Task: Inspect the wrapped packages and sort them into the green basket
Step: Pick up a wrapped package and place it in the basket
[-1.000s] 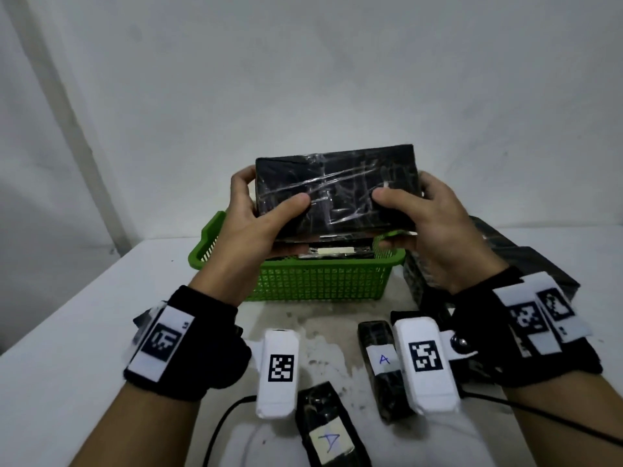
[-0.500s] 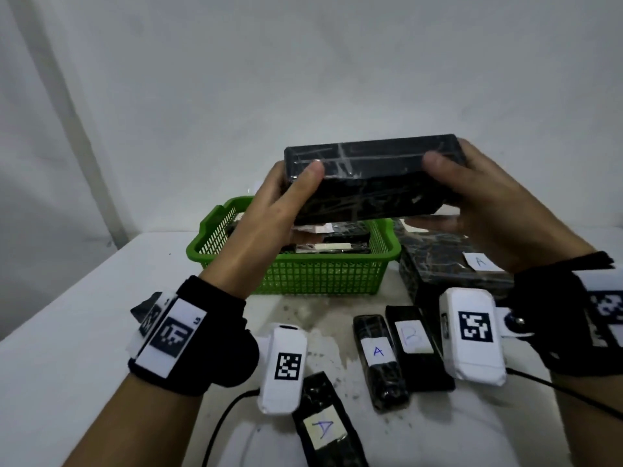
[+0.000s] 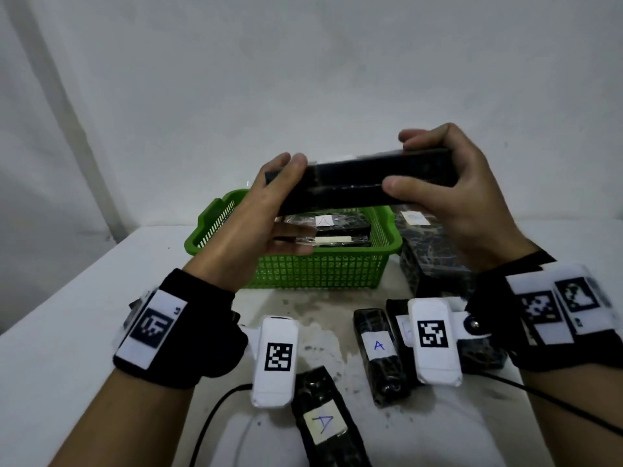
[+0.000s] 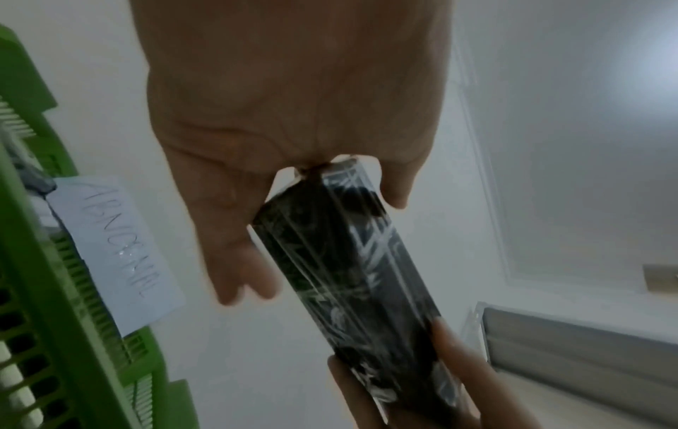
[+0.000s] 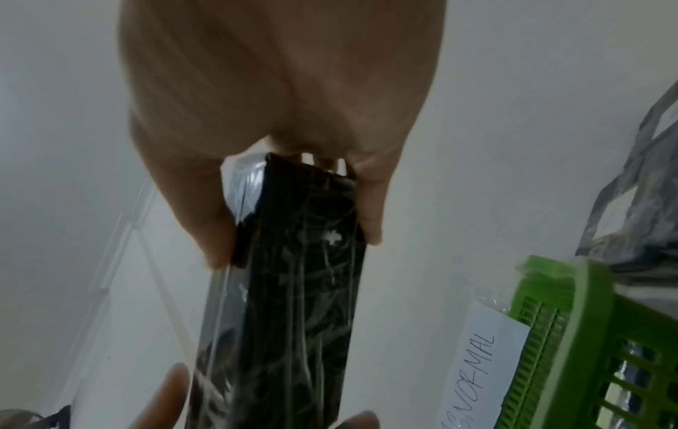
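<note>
we hold the black wrapped package (image 3: 357, 183) in the air above the green basket (image 3: 313, 267), edge-on to us, one end in each hand. our left hand (image 3: 249, 227) grips its 9 o'clock end, thumb on top and fingers below; our right hand (image 3: 462, 197) is curled round the 3 o'clock end, thumb on the near face. the basket already holds wrapped packages, one with a white label, and a paper tag (image 5: 480, 371) hangs on its outer wall. at 3 o'clock of the basket sits a larger wrapped block (image 3: 428, 251); at 6 o'clock three small packages marked "a" (image 3: 379, 352) lie on the white table (image 3: 67, 332). the film looks slick and loose, so we judge the package could slide out of our grip as we turn it, or its long body could catch the basket rim going down. we see no label on it from here, so missorting is possible.
</note>
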`<state>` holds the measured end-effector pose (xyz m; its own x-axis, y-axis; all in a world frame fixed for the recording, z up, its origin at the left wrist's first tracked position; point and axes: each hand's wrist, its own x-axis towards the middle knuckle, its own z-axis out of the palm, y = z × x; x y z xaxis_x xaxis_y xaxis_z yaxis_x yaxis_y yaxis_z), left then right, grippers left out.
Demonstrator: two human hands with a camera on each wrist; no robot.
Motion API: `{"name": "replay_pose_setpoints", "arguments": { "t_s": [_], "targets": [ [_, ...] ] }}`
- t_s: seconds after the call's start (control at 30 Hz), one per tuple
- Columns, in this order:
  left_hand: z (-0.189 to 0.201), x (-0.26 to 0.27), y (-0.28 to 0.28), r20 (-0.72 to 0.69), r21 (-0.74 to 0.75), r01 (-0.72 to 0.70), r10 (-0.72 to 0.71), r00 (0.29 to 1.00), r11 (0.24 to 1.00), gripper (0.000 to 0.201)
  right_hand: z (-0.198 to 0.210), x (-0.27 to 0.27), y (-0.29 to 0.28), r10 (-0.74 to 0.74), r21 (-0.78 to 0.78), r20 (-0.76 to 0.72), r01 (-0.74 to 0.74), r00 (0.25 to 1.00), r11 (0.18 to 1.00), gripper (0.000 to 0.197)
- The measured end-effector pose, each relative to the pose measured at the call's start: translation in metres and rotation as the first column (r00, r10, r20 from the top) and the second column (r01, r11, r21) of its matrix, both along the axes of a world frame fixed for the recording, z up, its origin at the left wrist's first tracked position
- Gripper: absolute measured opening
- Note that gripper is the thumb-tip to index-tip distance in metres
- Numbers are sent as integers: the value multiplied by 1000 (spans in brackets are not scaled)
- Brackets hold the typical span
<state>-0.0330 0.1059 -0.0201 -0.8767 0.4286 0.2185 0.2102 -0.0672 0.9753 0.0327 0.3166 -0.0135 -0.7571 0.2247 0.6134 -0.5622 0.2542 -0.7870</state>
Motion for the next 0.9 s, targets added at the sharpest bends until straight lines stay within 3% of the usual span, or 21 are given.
{"name": "replay_pose_setpoints", "arguments": {
  "t_s": [0.1,0.2,0.3,0.47,0.67,0.77,0.83,0.9],
  "targets": [
    [-1,-2,2,33,143,-8,4,999,990,49,0,-5,-5,78,-143,-9,-78,997,987,41],
    [-5,-5,5,31,257,-13,5,1000,966,47,1,-7,-4,99,-303,163,-46,982,952,52],
    [-6,-4,7,-43,205,-55,66,997,977,51,-3,-6,-2,69,-193,292,-11,954,981,42],
    [-5,-5,4,-97,167,-96,113,989,981,50,0,-7,-2,48,-185,219,-7,975,983,38],
    [-6,-7,-2,-124,127,-66,82,989,990,45,-5,-8,-6,54,-158,242,-15,969,987,35],
    [-2,-4,-8,-26,261,85,-81,996,962,32,-5,-7,-5,-13,-199,188,51,982,979,41],
    [2,-1,-12,42,379,194,-227,973,905,36,-2,-7,-4,-37,-234,152,73,988,969,44],
    [2,3,-9,56,379,253,-296,954,890,47,-3,-9,-6,1,-240,171,41,985,970,42]
  ]
}}
